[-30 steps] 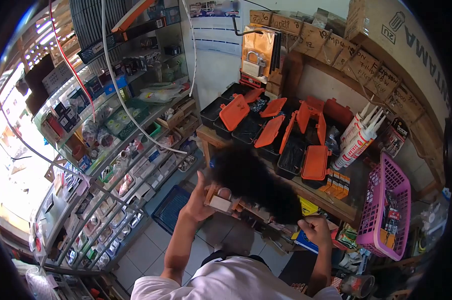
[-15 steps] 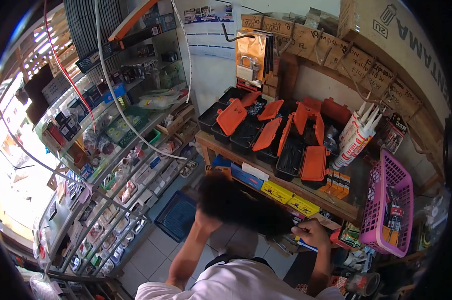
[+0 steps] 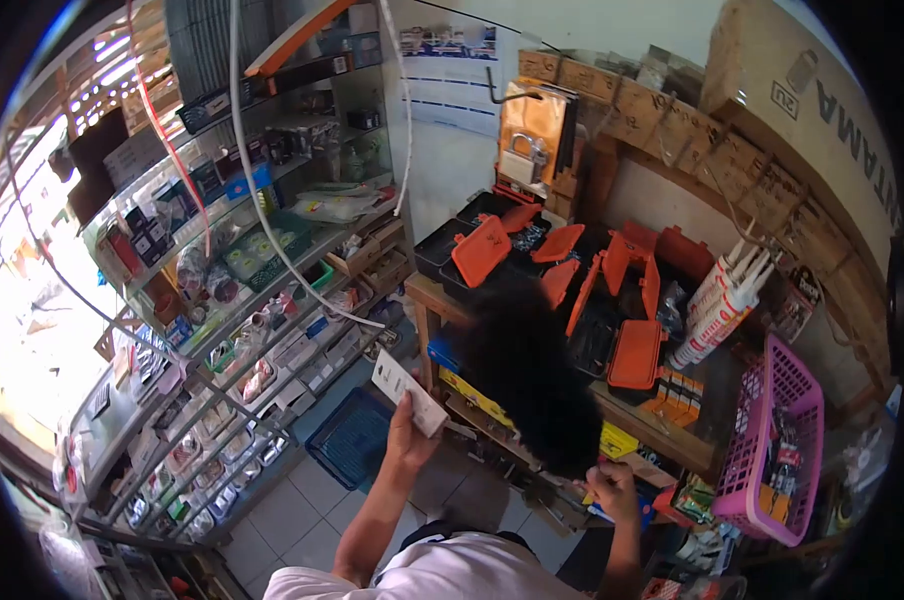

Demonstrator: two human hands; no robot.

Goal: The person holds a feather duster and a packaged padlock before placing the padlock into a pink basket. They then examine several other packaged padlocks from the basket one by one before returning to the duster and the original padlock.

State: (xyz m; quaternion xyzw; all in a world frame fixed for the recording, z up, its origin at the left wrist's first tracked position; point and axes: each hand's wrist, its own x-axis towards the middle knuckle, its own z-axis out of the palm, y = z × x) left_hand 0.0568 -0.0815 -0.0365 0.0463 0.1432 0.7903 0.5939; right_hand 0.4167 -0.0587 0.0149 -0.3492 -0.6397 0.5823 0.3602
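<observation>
My left hand is raised in front of the wooden bench and grips a flat white packet by its lower end. Dark hair hangs in the middle of the view and hides part of the bench and its lower shelf. My right hand is low on the right with curled fingers, close to small boxes on the lower shelf. Whether it holds anything is hidden.
Black cases with orange lids cover the bench top, with sealant tubes and a pink basket to the right. Stocked metal shelves run along the left. A blue crate sits on the tiled floor.
My left hand has come up from the lower shelf and now holds a white packet in plain view. The right hand has dropped slightly lower. The view has shifted a little.
</observation>
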